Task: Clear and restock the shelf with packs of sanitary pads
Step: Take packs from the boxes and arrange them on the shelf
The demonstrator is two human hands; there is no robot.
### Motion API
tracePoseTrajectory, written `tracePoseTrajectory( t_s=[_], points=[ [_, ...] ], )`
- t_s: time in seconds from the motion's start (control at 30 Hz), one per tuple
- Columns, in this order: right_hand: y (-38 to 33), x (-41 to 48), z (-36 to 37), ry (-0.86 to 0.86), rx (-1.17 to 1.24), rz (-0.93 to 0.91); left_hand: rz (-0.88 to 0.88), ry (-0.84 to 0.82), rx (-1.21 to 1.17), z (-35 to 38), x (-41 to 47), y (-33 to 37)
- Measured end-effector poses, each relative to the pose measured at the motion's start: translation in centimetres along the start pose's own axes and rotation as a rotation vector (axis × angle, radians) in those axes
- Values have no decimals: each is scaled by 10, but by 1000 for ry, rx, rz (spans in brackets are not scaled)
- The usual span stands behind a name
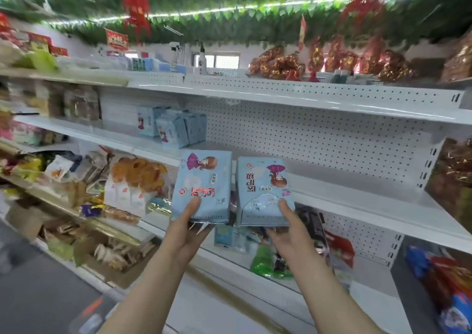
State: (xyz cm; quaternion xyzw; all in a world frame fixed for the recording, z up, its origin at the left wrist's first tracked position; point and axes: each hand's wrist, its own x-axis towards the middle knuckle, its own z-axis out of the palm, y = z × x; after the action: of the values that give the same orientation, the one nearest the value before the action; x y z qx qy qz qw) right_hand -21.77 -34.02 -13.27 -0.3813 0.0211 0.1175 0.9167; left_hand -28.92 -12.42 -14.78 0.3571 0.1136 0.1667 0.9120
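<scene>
Left hand (188, 234) grips a light-blue pack of pads, the left pack (201, 184), by its btm end: thumb pressed on the front, other fingers hidden behind. Right hand (290, 232) holds a matching right pack (263, 189) the same way, thumb on front. Both packs upright, print upside down, side by side w/ a thin gap between them, held up in front of the white shelf (344, 190), not resting on it.

On that shelf, a small group of the same blue stocked packs (176, 129) stands at the left end, close to the pegboard (306, 139) back wall. Count unclear, blurred.

Shelf below holds snack bags (138, 177), orange & white, plus a green bag (265, 262) under the right hand. Top shelf carries red-gold foil bundles (281, 62). Leaf garland (229, 14) overhead.
</scene>
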Motion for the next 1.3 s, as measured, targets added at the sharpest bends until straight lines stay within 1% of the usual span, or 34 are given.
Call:
tracePoseTrajectory(
  t_s=[0.13, 0.37, 0.57, 0.7, 0.83, 0.93, 1.03, 1.13, 1.23, 1.27, 1.3],
  points=[
    [16, 41, 57, 16, -63, -38, -4, -18, 34, -23, 30, 38],
    [60, 133, 140, 34, -68, -72, -7, 1, 52, -63, 114, 106],
    [103, 210, 197, 165, -37, -69, -33, -23, 54, -85, 203, 166],
    [123, 244, 222, 236, 4, -92, -34, -75, 24, -97, 253, 195],
    [140, 268, 238, 346, -50, -152, -59, -153, 7, -110, 299, 206],
    [153, 283, 244, 427, -122, -239, -108, -214, 16, -119, 334, 212],
    [164, 292, 250, 542, -282, -332, -180, -291, 17, -126, 367, 219],
    [165, 292, 250, 677, -551, -404, -243, -372, 30, -128, 391, 224],
    [168, 298, 258, 927, -971, -431, -297, -458, 111, -133, 417, 241],
    [170, 297, 264, 1023, -1078, -438, -308, -481, 147, -136, 426, 247],
    [173, 298, 273, 1096, -1111, -495, -313, -502, 189, -139, 434, 254]
  ],
)
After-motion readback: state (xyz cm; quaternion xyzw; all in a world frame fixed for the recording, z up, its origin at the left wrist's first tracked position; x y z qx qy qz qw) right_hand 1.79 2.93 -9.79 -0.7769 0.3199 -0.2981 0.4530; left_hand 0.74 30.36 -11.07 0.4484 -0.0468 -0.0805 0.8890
